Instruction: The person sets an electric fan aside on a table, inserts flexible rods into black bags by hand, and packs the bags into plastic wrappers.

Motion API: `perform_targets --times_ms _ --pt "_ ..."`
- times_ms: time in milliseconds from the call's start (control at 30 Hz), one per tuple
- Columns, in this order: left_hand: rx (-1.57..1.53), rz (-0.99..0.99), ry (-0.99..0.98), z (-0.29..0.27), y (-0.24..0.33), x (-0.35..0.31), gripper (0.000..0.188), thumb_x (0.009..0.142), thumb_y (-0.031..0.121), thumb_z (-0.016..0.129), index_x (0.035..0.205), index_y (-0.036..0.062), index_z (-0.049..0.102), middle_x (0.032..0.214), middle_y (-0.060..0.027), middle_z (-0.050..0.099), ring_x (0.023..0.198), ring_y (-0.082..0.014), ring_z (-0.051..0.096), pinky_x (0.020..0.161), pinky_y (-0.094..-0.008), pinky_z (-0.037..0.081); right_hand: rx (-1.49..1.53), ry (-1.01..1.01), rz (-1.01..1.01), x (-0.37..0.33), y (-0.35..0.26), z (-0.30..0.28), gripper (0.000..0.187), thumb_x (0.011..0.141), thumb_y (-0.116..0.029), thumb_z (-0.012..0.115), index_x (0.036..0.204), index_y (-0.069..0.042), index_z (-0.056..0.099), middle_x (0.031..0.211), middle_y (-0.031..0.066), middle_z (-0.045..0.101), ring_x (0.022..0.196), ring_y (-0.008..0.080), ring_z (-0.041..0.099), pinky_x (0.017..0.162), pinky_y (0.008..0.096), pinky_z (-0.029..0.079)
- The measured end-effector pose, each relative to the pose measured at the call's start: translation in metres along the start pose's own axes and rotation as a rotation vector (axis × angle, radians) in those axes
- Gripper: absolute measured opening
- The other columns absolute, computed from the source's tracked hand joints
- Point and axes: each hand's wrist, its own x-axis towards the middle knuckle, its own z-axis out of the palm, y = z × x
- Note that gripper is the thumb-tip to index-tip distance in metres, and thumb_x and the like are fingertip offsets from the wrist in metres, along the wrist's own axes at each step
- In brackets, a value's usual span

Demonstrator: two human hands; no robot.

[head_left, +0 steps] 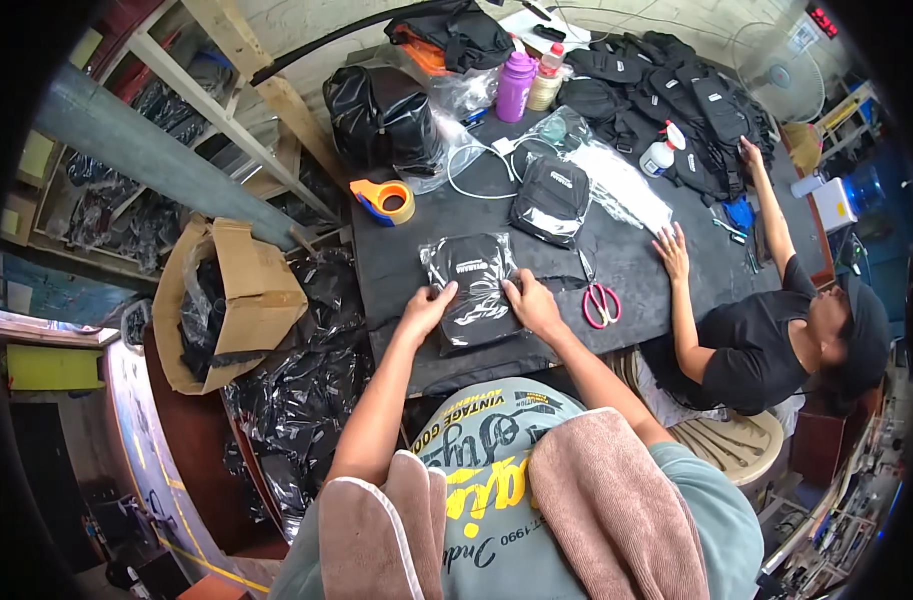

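Between my two hands lies a small black bag in a clear plastic sleeve (473, 290), flat at the near edge of the dark table. My left hand (428, 312) grips its left side, thumb on top. On its right side my right hand (532, 303) holds on the same way, thumb over the plastic. The fingers beneath are hidden. Just beyond, a second black bag (551, 202) rests on the table, with shiny plastic at its lower part. Scissors with pink handles (601, 305) lie to the right of my right hand.
An orange tape dispenser (384, 202) sits at the left. Clear plastic sleeves (621, 180), a spray bottle (662, 150), a purple bottle (516, 87) and a heap of black bags (666, 85) lie farther back. A co-worker (766, 340) sits at right. An open cardboard box (261, 290) stands left.
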Motion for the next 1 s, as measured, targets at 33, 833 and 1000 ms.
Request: perform_targets --times_ms 33,833,1000 --pt "0.001 -0.008 -0.003 0.004 -0.002 0.000 0.072 0.091 0.065 0.070 0.117 -0.0015 0.066 0.103 -0.0135 0.073 0.092 -0.0271 0.069 0.082 -0.0391 0.054 0.003 -0.121 0.050 0.007 0.003 -0.012 0.049 0.098 -0.049 0.065 0.116 -0.004 0.067 0.099 0.0211 0.074 0.097 0.0419 0.072 0.086 0.0495 0.055" --pt "0.134 0.757 0.184 -0.048 0.231 -0.115 0.048 0.085 0.018 0.080 0.127 0.0016 0.064 0.118 -0.0158 0.072 0.103 -0.0358 0.071 0.090 -0.0396 0.056 -0.058 0.021 -0.931 0.060 -0.196 -0.218 0.069 0.076 -0.007 0.082 0.140 -0.011 0.057 0.129 0.0153 0.063 0.117 0.0366 0.064 0.100 0.0409 0.053" --pt "-0.654 0.523 0.134 -0.023 0.164 -0.095 0.026 0.104 0.012 0.065 0.126 -0.0013 0.065 0.115 -0.0051 0.072 0.101 -0.0111 0.066 0.091 -0.0279 0.054 -0.069 0.112 -0.404 0.030 -0.153 -0.159 0.093 0.086 -0.032 0.083 0.156 0.003 0.034 0.141 0.0300 0.051 0.129 0.0457 0.056 0.106 0.0479 0.049"
